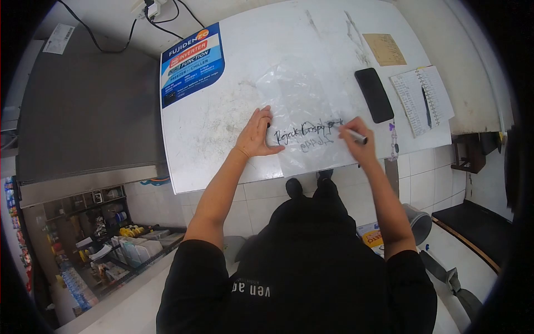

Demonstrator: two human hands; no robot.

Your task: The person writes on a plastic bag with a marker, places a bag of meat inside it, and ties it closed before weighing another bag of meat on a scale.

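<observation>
A clear plastic bag (308, 97) lies flat on the white lid of a chest freezer (222, 122). Black handwriting (303, 133) runs across the bag's near part. My left hand (257, 133) presses flat on the bag's left edge, fingers apart. My right hand (356, 139) grips a marker (356, 136) with its tip on the bag at the end of the written line.
A black phone (374, 94) lies right of the bag. A notebook with a pen (421, 99) and a brown card (385, 49) sit further right. A blue sticker (192, 64) covers the lid's far left corner. A grey counter (83, 111) stands at left, shelves of goods below.
</observation>
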